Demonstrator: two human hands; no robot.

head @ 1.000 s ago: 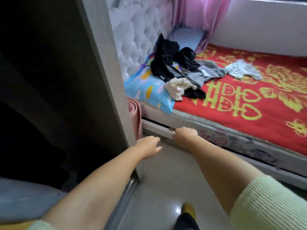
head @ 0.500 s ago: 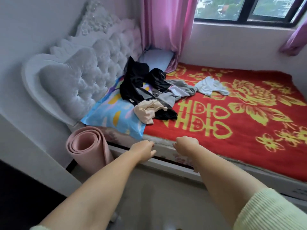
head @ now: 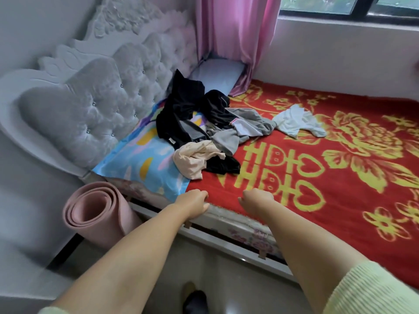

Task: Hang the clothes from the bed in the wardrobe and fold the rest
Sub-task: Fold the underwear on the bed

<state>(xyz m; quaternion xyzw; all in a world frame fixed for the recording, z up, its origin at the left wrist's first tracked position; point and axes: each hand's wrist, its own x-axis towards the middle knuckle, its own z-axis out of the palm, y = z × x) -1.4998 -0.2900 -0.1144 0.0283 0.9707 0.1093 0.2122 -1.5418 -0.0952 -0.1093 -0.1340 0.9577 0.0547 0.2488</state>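
Note:
A heap of clothes lies on the bed near the headboard: black garments [head: 183, 109], a grey garment [head: 238, 130], a cream garment [head: 195, 159] at the front, and a white garment [head: 294, 121] apart to the right. They rest partly on a blue patterned pillow [head: 136, 162] and on the red and gold blanket [head: 340, 168]. My left hand [head: 195, 203] and my right hand [head: 256, 200] hover over the bed's near edge, fingers loosely curled, holding nothing, short of the cream garment.
A rolled pink mat [head: 97, 214] stands on the floor beside the bed at the left. The grey tufted headboard [head: 97, 105] is behind the pillow. A pink curtain [head: 235, 37] hangs at the far corner below the window [head: 349, 5]. My foot [head: 195, 300] is on the floor.
The view has swung from the wardrobe's side to the bed and drawn closer. Both hands have moved forward over the bed's edge toward the clothes.

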